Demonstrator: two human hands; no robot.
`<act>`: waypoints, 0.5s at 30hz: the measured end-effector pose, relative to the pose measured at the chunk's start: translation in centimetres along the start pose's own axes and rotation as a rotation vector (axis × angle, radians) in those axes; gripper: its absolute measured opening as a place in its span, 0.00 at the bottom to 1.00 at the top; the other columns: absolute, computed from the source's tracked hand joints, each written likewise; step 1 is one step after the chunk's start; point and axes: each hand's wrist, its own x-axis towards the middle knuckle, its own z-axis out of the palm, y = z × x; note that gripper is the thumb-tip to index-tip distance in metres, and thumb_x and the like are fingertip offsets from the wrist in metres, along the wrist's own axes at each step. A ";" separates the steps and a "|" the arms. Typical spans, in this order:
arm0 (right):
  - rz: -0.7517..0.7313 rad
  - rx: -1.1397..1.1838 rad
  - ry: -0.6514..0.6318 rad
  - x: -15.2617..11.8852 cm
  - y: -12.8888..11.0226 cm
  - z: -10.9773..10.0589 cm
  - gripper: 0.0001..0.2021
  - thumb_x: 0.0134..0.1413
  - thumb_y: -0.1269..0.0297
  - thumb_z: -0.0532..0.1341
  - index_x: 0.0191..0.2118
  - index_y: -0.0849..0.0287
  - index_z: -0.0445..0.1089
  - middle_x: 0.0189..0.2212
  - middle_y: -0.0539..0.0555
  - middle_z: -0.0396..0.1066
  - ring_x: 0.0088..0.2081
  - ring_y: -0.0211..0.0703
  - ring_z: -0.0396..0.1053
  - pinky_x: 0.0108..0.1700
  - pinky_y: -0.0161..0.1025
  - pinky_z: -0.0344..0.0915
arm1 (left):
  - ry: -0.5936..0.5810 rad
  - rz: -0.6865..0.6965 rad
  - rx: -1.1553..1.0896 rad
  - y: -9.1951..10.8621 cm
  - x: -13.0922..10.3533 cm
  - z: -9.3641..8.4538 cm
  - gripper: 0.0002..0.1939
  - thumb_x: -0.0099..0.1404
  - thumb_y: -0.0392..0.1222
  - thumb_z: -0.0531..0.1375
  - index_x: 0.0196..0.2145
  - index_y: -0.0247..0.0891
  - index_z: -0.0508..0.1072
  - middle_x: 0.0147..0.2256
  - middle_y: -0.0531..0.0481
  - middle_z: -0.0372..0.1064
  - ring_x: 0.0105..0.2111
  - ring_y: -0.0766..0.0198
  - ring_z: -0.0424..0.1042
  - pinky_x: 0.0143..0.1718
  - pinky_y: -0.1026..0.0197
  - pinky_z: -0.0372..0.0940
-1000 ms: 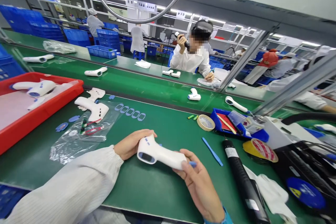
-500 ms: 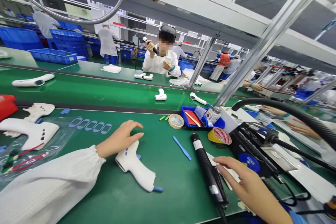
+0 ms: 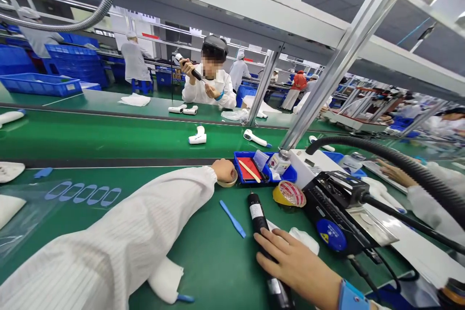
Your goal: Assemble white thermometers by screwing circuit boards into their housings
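My left hand is at the small round dish, its fingers curled down and the tips hidden inside it. Whatever they pinch, if anything, cannot be seen. My right hand lies across the black electric screwdriver, fingers stretched over its barrel. The screwdriver rests on the green bench with its tip pointing away from me. Under my left sleeve, a white thermometer-gun housing shows only its handle end, with a blue piece sticking out. A blue pry tool lies between my hands.
A blue tray with a bottle, beside yellow tape, stands behind the screwdriver. A black device with a thick hose is at right. Blue frames lie left. White thermometers sit on the green belt; a co-worker works opposite.
My left hand has left the white housing and moved right to the round dish. My right hand has come down onto the screwdriver. The view has turned right.
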 end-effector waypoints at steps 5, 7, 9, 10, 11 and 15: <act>0.195 0.167 0.085 -1.5 0.4 -1.2 0.15 0.58 0.73 0.47 0.44 0.54 0.67 0.47 0.56 0.71 0.49 0.44 0.67 0.43 0.41 0.68 | 0.048 -0.021 -0.049 -1.4 -0.6 0.0 0.15 0.65 0.43 0.55 0.48 0.36 0.66 0.47 0.45 0.65 0.42 0.59 0.68 0.42 0.51 0.66; 0.278 0.220 0.195 -2.2 0.1 -1.9 0.14 0.57 0.70 0.50 0.47 0.55 0.66 0.47 0.58 0.70 0.50 0.45 0.66 0.44 0.40 0.68 | 0.088 -0.022 -0.074 -2.1 -1.1 -0.2 0.14 0.65 0.43 0.55 0.47 0.36 0.66 0.47 0.45 0.65 0.42 0.59 0.68 0.42 0.51 0.66; 0.382 0.283 0.345 -2.4 -0.5 -2.9 0.14 0.53 0.68 0.57 0.46 0.53 0.66 0.46 0.58 0.70 0.48 0.47 0.68 0.44 0.40 0.68 | 0.130 -0.019 -0.102 -2.5 -1.4 -0.3 0.14 0.65 0.43 0.55 0.47 0.36 0.66 0.47 0.45 0.65 0.42 0.59 0.68 0.42 0.51 0.66; 0.473 0.338 0.445 -2.1 -0.8 -3.5 0.15 0.50 0.68 0.60 0.46 0.51 0.66 0.46 0.57 0.70 0.46 0.48 0.69 0.43 0.42 0.69 | 0.151 -0.018 -0.117 -2.6 -1.6 -0.3 0.14 0.65 0.43 0.55 0.47 0.36 0.66 0.47 0.45 0.65 0.42 0.59 0.68 0.42 0.51 0.66; 0.587 0.409 0.576 -1.5 -1.1 -4.2 0.17 0.48 0.67 0.62 0.46 0.48 0.65 0.45 0.56 0.70 0.45 0.50 0.70 0.42 0.45 0.69 | 0.170 -0.018 -0.133 -2.7 -1.7 -0.2 0.14 0.65 0.43 0.55 0.47 0.36 0.66 0.47 0.45 0.65 0.43 0.59 0.68 0.42 0.51 0.66; 1.086 0.636 1.261 2.5 -1.6 -6.9 0.19 0.54 0.44 0.49 0.51 0.34 0.59 0.44 0.53 0.71 0.46 0.60 0.68 0.45 0.60 0.66 | 0.227 -0.028 -0.200 -2.4 -1.8 0.1 0.14 0.65 0.43 0.55 0.47 0.36 0.66 0.47 0.45 0.65 0.42 0.59 0.68 0.42 0.51 0.66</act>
